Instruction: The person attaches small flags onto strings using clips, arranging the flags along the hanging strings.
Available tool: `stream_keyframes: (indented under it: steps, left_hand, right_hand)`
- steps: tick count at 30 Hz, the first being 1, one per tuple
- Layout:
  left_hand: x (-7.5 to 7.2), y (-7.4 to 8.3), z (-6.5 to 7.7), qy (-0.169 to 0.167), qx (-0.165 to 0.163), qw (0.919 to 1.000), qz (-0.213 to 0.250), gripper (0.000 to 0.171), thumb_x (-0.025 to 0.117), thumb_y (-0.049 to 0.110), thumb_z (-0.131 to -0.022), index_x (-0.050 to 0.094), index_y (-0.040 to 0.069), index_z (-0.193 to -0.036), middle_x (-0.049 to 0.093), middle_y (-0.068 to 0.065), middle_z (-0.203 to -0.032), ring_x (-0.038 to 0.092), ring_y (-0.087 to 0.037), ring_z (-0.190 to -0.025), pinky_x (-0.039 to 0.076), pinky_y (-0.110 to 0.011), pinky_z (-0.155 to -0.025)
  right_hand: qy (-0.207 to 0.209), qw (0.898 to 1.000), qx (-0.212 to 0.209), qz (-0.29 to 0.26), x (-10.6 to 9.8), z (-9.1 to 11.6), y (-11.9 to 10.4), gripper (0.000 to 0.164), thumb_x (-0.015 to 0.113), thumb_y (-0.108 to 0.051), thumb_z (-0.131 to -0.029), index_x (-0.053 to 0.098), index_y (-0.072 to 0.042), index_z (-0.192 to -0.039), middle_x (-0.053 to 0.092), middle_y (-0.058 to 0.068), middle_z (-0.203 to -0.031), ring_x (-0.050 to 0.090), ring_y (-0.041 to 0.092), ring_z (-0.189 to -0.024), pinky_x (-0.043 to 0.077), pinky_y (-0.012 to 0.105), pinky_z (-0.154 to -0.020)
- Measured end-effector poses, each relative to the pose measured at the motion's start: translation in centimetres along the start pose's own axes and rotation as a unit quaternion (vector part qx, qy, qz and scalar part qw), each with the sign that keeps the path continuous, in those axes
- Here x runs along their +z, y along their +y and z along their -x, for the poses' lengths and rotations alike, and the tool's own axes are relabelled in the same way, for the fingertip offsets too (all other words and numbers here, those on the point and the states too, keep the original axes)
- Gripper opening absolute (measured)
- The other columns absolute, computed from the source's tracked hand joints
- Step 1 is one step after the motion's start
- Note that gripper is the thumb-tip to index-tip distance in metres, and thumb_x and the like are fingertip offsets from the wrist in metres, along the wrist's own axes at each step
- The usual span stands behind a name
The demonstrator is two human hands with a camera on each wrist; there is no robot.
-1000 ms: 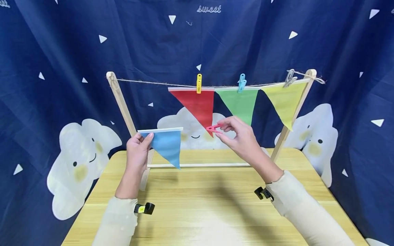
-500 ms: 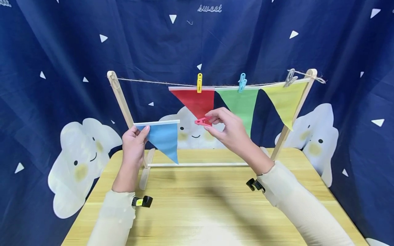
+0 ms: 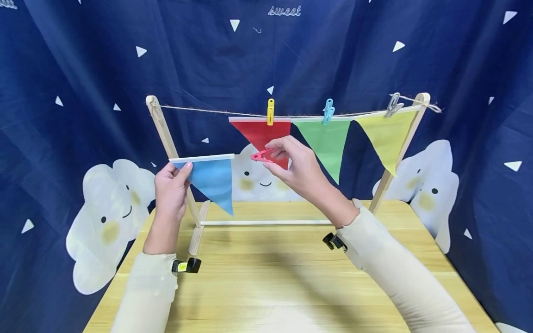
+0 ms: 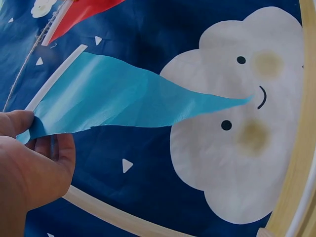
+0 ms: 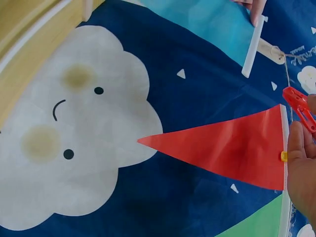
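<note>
A blue triangular flag (image 3: 213, 178) with a white top edge hangs from my left hand (image 3: 172, 189), whose thumb and fingers pinch its left top corner. In the left wrist view the same blue flag (image 4: 108, 96) stretches away from the grip, below the string. My right hand (image 3: 297, 162) holds a red clothespin (image 3: 261, 156) by its handles, in front of the red flag (image 3: 260, 129). Its front end points left, toward the blue flag, and stays apart from it. The right wrist view shows the red clothespin (image 5: 298, 106) between thumb and fingers.
A string (image 3: 208, 110) runs between two wooden posts (image 3: 164, 127). On it, a yellow clothespin (image 3: 270, 112), a light blue one and a grey one hold the red, green (image 3: 326, 143) and yellow (image 3: 383, 134) flags. A white rod (image 3: 266, 222) joins the posts low down, above the wooden table (image 3: 250, 286).
My left hand has lifted the blue flag up and to the left, nearer the string. The right hand has moved left and up with the red clothespin. The hung flags stay put.
</note>
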State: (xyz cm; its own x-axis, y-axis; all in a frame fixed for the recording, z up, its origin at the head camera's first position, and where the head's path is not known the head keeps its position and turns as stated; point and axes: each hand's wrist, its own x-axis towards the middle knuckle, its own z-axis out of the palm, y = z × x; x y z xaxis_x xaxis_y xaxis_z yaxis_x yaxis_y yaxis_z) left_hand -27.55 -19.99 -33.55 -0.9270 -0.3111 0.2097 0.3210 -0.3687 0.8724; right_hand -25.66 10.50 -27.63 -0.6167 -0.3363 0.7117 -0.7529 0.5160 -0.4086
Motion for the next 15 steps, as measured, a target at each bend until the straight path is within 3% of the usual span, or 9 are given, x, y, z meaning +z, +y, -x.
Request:
stream_keyframes:
  steps: [11,15]
  left_hand:
    - [-0.1,1.2,-0.6,0.014,0.016,0.9997,0.007,0.014,0.07,0.003,-0.096,0.068,-0.002,-0.109,0.073,-0.006,-0.099,0.069,-0.013,-0.091,0.059,-0.022,-0.084]
    - [0.1,1.7,-1.0,0.01,0.002,0.9999,0.01,0.013,0.07,0.004,-0.097,0.07,0.001,-0.11,0.073,-0.005,-0.101,0.069,-0.012,-0.094,0.059,-0.021,-0.085]
  right_hand:
    - [-0.019,0.997,-0.069,0.005,1.0,-2.9,-1.5,0.035,0.082,-0.014,-0.09,0.066,-0.002,-0.119,0.069,0.009,-0.11,0.07,0.02,-0.096,0.059,0.029,-0.088]
    - [-0.028,0.995,-0.092,0.013,0.9,-4.2,-2.1,0.034,0.081,-0.015,-0.091,0.066,-0.001,-0.119,0.069,0.01,-0.109,0.069,0.019,-0.096,0.058,0.028,-0.088]
